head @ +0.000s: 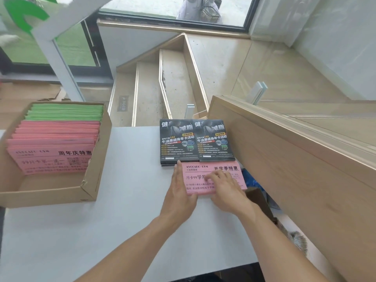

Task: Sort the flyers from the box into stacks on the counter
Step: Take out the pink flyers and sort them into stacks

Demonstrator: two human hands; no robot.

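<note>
Item: counter (126,200), pale grey, viewed from the head camera looking down over both forearms.

Item: cardboard box (89,180), open-topped, at the left of the counter. Contents: pink flyers (53,159) filed toward the near side, green flyers (65,112) behind them at the far end. The near part of the box floor is bare, so some stock appears already removed; much remains.

Item: two dark stacks (196,141) of black gym flyers, side by side and touching, at the far edge of the counter against the wooden partition (295,159).

Item: pink stack (199,176) on the counter, lying just in front of the dark stacks, long axis running left to right, printed side up.

Item: left hand (180,192), fingers straight and together, laid along the left edge of the pink stack with the fingertips reaching the dark stacks' near edge.

Item: right hand (225,188), fingers spread and slightly bent, pressing flat on the top sheet (blurred, so the exact finger contact cannot be told).

Step in hand, as judged: squaring the pink stack, the left hand serving as a stop along its short edge.

Governing relation: the box lies well to the left of both hands, across open counter. The left hand is the nearer one, and the flyers in the box lie with their long axis left to right, matching the stack.
</note>
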